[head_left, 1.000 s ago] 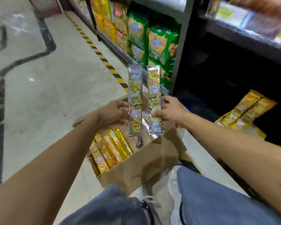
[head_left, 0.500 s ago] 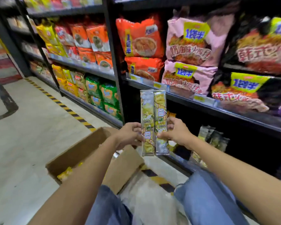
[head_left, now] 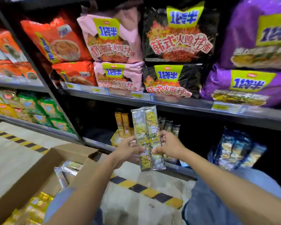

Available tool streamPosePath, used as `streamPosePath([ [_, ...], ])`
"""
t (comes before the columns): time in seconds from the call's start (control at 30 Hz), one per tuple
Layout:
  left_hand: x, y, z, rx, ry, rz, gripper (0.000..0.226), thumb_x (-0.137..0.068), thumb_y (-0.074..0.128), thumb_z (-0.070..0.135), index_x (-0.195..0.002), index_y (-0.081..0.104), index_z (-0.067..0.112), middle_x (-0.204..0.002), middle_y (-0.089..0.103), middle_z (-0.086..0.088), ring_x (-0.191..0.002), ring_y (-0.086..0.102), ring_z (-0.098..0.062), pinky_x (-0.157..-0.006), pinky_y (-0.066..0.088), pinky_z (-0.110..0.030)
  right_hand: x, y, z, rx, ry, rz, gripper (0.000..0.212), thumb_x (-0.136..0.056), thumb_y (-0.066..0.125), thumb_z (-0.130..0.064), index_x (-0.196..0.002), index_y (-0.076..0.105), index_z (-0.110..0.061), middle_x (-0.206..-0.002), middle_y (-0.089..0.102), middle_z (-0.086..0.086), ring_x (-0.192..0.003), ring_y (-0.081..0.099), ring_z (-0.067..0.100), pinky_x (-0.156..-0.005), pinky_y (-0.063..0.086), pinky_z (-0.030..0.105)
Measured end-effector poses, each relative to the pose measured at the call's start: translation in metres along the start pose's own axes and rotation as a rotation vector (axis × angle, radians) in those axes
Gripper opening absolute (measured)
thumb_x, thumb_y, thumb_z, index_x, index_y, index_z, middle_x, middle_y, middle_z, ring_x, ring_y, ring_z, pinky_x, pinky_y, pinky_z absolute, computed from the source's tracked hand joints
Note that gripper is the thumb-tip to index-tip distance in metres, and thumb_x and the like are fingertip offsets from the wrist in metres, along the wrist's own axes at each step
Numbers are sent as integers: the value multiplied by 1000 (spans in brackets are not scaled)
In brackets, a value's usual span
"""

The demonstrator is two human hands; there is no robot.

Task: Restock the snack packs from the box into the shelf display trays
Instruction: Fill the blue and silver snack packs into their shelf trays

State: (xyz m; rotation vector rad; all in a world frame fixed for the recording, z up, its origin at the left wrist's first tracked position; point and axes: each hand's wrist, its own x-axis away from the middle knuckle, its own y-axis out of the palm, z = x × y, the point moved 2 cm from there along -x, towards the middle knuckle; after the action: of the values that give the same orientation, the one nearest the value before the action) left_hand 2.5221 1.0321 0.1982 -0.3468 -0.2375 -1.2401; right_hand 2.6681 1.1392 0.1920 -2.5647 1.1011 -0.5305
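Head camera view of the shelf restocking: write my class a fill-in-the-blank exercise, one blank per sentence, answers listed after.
1. The left hand and right hand hold ____ long snack packs side by side.
2. The held packs stand ____, not flat.
3. The cardboard box on the floor is ____, with more packs inside.
4. The black noodle bags sit on the shelf ____ the hands.

Answers: two; upright; open; above

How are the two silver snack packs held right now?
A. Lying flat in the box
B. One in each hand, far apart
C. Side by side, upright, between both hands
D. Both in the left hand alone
C: the packs stand upright, pressed together, with the left hand and right hand each gripping one side, in front of the lower shelf.
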Motion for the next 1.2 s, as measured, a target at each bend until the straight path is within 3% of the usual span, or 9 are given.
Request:
streamPosePath([
  [0.17, -53, 27, -11, -66, -30, -44, 21, -78, 74, 5, -86, 54, 3, -76, 45, -11, -64, 53, -16, -63, 54, -34, -22, -31, 41, 89, 70, 78, 57, -58, 87, -11, -108, 60, -10, -100, 70, 9, -99, 65, 25, -85, 51, 32],
  [0.27, -92, 38, -18, -105, -23, -21, 26, -76, 75, 5, -96, 60, -3, -85, 54, -14, -76, 59, -23, -74, 56, -42, -46, -43, 73, 126, 130, 132, 57, -56, 88, -12, -106, 60, -11, -92, 70, 9, -89, 64, 28, -82, 52, 35],
  [0.4, -141, 53, -31, -102, -21, 23, 24, -71, 78, 2, -79, 55, 4, -79, 45, -12, -80, 50, -23, -85, 49, -58, -77, -51, 109, 105, 162, 202, 48, -58, 87, -11, -94, 56, -19, -73, 61, 0, -71, 49, 16, -74, 47, 30],
  [0.63, -192, 80, -57, -261, 44, 87, 30, -77, 73, 4, -62, 48, 8, -75, 49, -8, -76, 56, -21, -74, 54, -51, -114, -50, 157, 9, 310, 354, 33, -63, 86, -17, -73, 54, -12, -74, 56, 2, -70, 49, 15, -61, 39, 26],
  [0.73, -205, 91, -67, -331, 61, 145, 19, -80, 71, 3, -70, 55, 0, -69, 44, -1, -76, 50, -17, -71, 47, -29, -122, -45, 168, -42, 357, 409, 42, -64, 85, -15, -62, 43, -19, -75, 54, 1, -69, 49, 16, -63, 38, 25],
  [0.83, -212, 95, -76, -463, 43, 176, 44, -81, 70, 10, -57, 37, 26, -69, 43, -1, -70, 50, -18, -81, 54, -39, -129, -38, 175, -17, 359, 385, 40, -62, 86, -16, -60, 46, -18, -73, 59, 3, -73, 54, 19, -63, 43, 28],
  [0.93, -216, 97, -83, -529, 22, 186, 46, -82, 67, 15, -53, 31, 21, -53, 40, -1, -70, 64, -32, -69, 57, -40, -134, -31, 179, -18, 377, 371, 43, -62, 85, -16, -57, 43, -22, -67, 55, -2, -71, 52, 18, -62, 39, 27],
  [1.07, -222, 102, -83, -606, -7, 225, 45, -86, 61, 11, -57, 28, 18, -52, 34, 1, -53, 37, -17, -50, 31, -28, -137, -28, 185, 17, 398, 348, 32, -62, 86, -17, -71, 54, -16, -85, 62, 6, -80, 56, 21, -68, 45, 29],
  [1.2, -225, 104, -88, -666, -60, 255, 43, -89, 58, 15, -60, 27, 15, -56, 35, -1, -65, 39, -25, -60, 30, -30, -137, -21, 196, 57, 409, 325, 31, -65, 84, -17, -85, 61, -15, -86, 66, 7, -85, 62, 23, -76, 51, 30],
])
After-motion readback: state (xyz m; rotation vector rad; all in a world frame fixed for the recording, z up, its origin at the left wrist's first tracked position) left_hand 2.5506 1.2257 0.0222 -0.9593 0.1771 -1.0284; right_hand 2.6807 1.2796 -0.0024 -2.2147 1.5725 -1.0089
